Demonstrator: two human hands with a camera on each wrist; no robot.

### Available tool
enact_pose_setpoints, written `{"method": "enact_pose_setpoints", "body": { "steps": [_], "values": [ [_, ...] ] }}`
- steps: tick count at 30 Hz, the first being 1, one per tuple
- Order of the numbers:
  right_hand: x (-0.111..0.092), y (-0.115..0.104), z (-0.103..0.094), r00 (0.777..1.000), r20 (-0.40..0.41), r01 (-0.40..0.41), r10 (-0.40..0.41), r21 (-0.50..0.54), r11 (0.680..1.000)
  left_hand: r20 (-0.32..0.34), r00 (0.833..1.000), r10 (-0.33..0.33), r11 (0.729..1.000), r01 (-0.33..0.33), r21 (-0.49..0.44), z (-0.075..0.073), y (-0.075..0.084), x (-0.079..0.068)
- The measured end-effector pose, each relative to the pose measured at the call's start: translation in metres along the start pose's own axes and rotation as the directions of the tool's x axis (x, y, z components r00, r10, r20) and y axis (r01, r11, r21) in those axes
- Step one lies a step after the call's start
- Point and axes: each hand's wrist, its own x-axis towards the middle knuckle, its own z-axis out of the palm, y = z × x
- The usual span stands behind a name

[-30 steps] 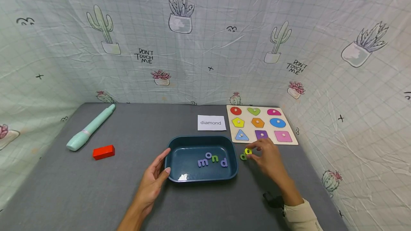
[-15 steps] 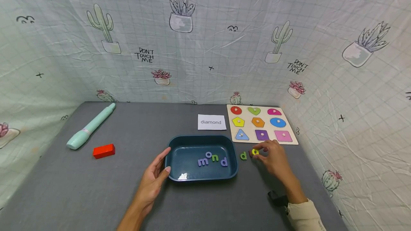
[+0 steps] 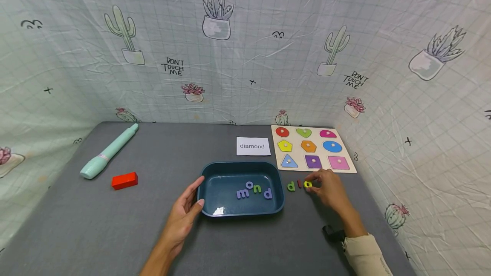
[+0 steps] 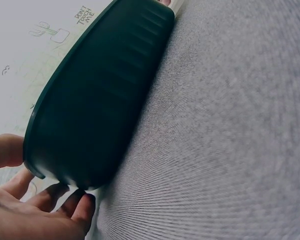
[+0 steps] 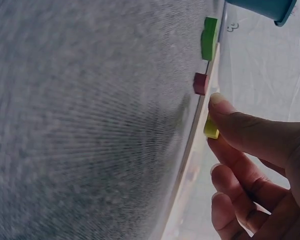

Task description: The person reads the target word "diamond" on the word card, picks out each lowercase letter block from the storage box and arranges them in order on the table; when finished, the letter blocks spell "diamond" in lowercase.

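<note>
My right hand [image 3: 329,187] pinches a yellow letter "a" [image 3: 307,184] between thumb and index finger, low over the table to the right of the tray. Left of it on the cloth lie a dark red letter "i" [image 3: 299,184] and a green letter "d" [image 3: 291,186], both showing from the side in the right wrist view. My left hand [image 3: 183,216] holds the dark blue tray [image 3: 241,214] at its left end, thumb at the rim and fingers against the outer wall. Inside the tray are the letters "m" [image 3: 242,194], "o" [image 3: 249,185], "n" [image 3: 257,188] and "d" [image 3: 267,193].
Behind the tray lies a white card [image 3: 253,146] reading "diamond". A wooden shape puzzle board [image 3: 296,138] sits at the back right, just beyond my right hand. Over on the left are a red block [image 3: 124,180] and a mint-green, club-shaped object [image 3: 109,151]. A patterned curtain surrounds the table.
My right hand has moved right with the yellow "a" and come down near the cloth. The red "i" has come into view beside the green "d". The left hand stays at the tray.
</note>
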Motion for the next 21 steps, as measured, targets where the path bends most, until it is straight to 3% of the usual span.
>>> {"method": "enact_pose_setpoints", "body": {
  "steps": [8,21],
  "values": [
    [0.0031,0.0038,0.0049,0.998,0.059,-0.038,0.039,-0.01,0.999,0.0,1.0,-0.012,1.0,0.012,0.004,-0.0002,0.0009,-0.0001],
    [0.0045,0.0025,0.0046,0.994,0.087,-0.06,0.062,-0.023,0.998,0.006,1.0,-0.018,1.0,0.018,-0.007,-0.0007,0.0008,-0.0006]
  ]
}}
